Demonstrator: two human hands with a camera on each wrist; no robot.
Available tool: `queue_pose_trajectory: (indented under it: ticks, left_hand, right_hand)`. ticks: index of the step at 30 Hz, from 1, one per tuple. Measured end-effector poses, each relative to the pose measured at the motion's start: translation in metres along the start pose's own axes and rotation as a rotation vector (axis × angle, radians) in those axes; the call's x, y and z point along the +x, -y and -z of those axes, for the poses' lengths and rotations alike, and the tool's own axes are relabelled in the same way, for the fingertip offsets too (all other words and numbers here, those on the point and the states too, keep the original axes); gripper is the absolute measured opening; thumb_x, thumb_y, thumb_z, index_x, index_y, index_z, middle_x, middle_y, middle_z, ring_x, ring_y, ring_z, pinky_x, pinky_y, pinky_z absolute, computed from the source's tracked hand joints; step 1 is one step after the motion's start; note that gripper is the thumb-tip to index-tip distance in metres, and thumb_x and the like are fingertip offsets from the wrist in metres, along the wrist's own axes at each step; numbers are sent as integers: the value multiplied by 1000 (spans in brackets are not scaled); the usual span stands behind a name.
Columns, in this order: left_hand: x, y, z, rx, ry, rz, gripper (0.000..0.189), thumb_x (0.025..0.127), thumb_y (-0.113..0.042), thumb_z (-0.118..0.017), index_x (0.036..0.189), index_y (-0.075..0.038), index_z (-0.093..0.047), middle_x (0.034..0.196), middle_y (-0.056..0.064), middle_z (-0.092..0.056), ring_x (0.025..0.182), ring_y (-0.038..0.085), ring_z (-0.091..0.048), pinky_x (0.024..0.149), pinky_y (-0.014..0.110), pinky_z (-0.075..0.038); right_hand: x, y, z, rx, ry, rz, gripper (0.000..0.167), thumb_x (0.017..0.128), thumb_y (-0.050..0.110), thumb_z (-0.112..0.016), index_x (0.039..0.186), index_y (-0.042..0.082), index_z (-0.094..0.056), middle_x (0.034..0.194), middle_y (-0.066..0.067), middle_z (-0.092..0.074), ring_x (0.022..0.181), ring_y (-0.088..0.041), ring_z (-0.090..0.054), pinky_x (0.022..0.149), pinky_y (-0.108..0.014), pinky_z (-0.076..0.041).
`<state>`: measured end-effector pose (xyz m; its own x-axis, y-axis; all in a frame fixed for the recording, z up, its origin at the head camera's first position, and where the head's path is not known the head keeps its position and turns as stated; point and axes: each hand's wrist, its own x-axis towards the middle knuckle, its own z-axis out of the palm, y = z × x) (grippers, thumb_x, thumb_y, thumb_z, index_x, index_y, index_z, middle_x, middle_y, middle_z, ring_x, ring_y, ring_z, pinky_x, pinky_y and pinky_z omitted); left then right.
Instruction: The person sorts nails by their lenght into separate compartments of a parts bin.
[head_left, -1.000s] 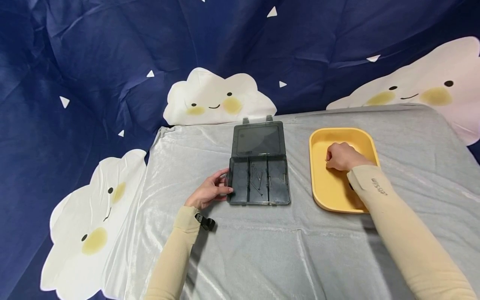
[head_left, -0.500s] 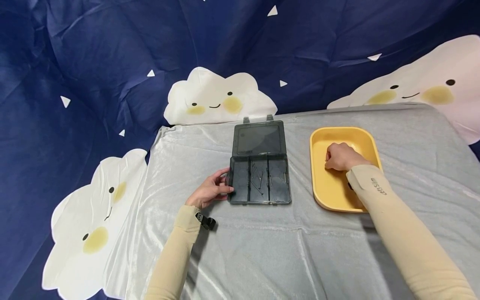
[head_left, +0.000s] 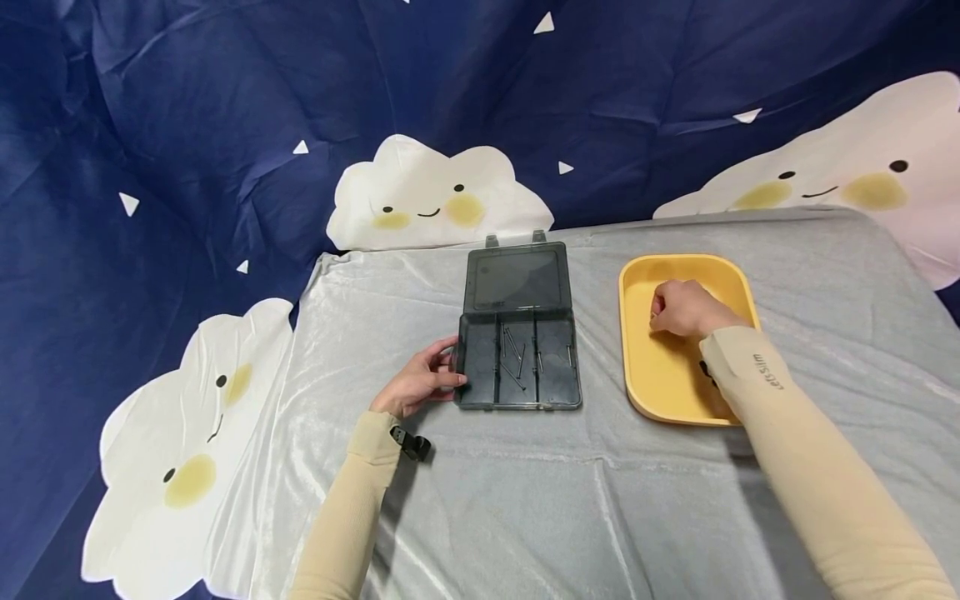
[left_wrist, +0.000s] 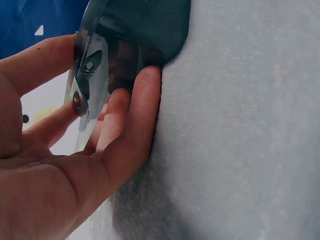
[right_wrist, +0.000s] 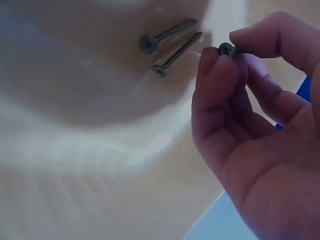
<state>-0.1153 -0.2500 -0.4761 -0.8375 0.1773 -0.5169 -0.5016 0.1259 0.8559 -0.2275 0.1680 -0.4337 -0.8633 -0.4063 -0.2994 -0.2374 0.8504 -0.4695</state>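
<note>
Over the yellow tray at right, right hand has thumb and fingertips clamped on a single screw, head turned toward the right wrist camera. Just beside those fingertips, two loose screws lie on the tray floor, roughly parallel, heads the same way. Left hand clamped on left side of the dark see-through box, thumb at the rim, other fingers along the outer wall. Box sits near middle of worktop, left of tray, well apart from it. Three compartments: several more screws scattered at angles in the middle one, couple of others in the right one, by the divider and by the outer wall. Lid open, folded away from the person, two latches on its far edge. Gray cloth covers the worktop. Beige sleeves on both arms. Behind: navy backdrop, smiling clouds, small white triangles.
</note>
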Motion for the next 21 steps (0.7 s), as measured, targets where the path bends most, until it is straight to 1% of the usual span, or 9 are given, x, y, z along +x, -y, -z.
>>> queue_pose_trajectory:
  ticks: [6, 10, 13, 15, 18, 21]
  left_hand:
    - [-1, 0, 1, 9, 0, -7, 81, 83, 6, -68, 150, -26, -35, 125, 14, -52, 85, 16, -65, 62, 27, -56]
    - [-1, -1, 0, 6, -2, -6, 81, 83, 7, -68, 149, -26, -36, 124, 14, -52, 85, 17, -64, 62, 27, -56]
    - [-1, -1, 0, 7, -6, -4, 81, 83, 7, -68, 149, -26, -36, 123, 13, -52, 84, 17, -64, 62, 27, -56]
    - [-2, -1, -1, 8, -9, -2, 80, 83, 7, -68, 149, -26, -37, 122, 13, -52, 84, 17, -64, 62, 27, -56]
    - [-1, -2, -1, 8, -11, -1, 80, 83, 6, -68, 149, -26, -37, 122, 12, -52, 85, 16, -64, 62, 26, -56]
    - [-1, -1, -1, 9, -10, -1, 80, 83, 6, -68, 149, -26, -37, 123, 13, -52, 85, 16, -64, 62, 26, -56]
  right_hand:
    - [-2, 2, 10, 52, -21, 4, 13, 78, 12, -65, 84, 3, -57, 71, -4, -58, 69, -22, -54, 62, -27, -39]
    - [-5, 4, 17, 107, -53, 23, 16, 78, 9, -65, 88, 0, -57, 74, -6, -58, 67, -20, -53, 61, -27, -40]
    - [-8, 9, 22, 138, -92, 37, 16, 78, 7, -65, 89, -1, -57, 76, -7, -55, 69, -20, -50, 61, -28, -39]
    - [-10, 12, 25, 141, -132, 37, 15, 78, 6, -66, 89, 0, -58, 77, -8, -55, 71, -21, -50, 64, -29, -38]
    - [-14, 19, 30, 133, -191, 34, 16, 78, 7, -67, 90, 1, -59, 78, -8, -57, 74, -23, -51, 69, -31, -38]
    - [-18, 25, 33, 122, -247, 57, 16, 77, 7, -67, 90, 2, -61, 79, -9, -60, 75, -23, -53, 72, -33, -38]
